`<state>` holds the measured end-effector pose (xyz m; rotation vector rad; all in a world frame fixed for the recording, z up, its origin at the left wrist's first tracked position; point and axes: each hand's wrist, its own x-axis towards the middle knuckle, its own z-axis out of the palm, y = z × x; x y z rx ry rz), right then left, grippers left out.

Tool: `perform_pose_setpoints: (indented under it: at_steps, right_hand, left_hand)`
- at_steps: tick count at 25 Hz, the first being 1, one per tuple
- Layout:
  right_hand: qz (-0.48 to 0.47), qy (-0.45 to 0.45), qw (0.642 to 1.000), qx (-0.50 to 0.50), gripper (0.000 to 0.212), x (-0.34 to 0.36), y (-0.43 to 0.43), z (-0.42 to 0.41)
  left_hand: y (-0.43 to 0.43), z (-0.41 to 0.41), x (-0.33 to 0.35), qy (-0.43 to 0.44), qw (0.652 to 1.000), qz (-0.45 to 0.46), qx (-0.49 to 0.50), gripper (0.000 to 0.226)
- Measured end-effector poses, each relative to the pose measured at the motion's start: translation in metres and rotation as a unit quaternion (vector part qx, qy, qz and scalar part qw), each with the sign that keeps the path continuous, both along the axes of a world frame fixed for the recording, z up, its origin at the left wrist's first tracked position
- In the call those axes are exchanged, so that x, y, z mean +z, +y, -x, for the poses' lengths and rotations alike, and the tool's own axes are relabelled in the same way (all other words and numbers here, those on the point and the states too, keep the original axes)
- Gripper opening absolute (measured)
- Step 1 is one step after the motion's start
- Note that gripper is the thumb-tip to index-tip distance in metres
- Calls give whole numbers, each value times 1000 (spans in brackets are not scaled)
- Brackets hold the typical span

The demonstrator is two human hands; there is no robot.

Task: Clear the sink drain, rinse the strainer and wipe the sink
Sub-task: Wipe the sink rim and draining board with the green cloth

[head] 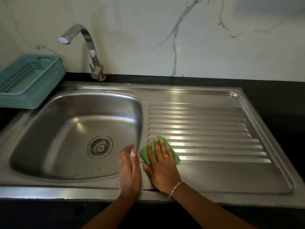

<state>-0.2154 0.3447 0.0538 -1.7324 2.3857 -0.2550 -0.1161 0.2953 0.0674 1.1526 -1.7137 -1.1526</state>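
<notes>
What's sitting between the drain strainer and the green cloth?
In the head view, only bare steel basin wall and the left hand lie between the strainer and the green cloth.

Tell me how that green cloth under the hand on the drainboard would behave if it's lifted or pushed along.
The green cloth looks thin and creased under the flat right hand, so it would probably go floppy when lifted. It likely weighs little. Pushed, it should slide easily over the smooth steel drainboard, though its edges might bunch against the ridges.

green cloth (171, 150) mostly under right hand (162, 169)
</notes>
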Motion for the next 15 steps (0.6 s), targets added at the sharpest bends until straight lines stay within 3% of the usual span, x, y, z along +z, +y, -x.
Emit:
perform_pose_setpoints:
  at_steps: [6, 15]
  right_hand:
    - [1, -35, 982, 185, 51, 2, -12, 17]
    - [15, 1, 992, 129, 47, -6, -47, 15]
  left_hand:
    - [-2, 2, -3, -3, 1000, 10, -5, 61]
    - [-1, 1, 2, -35, 998, 40, -20, 62]
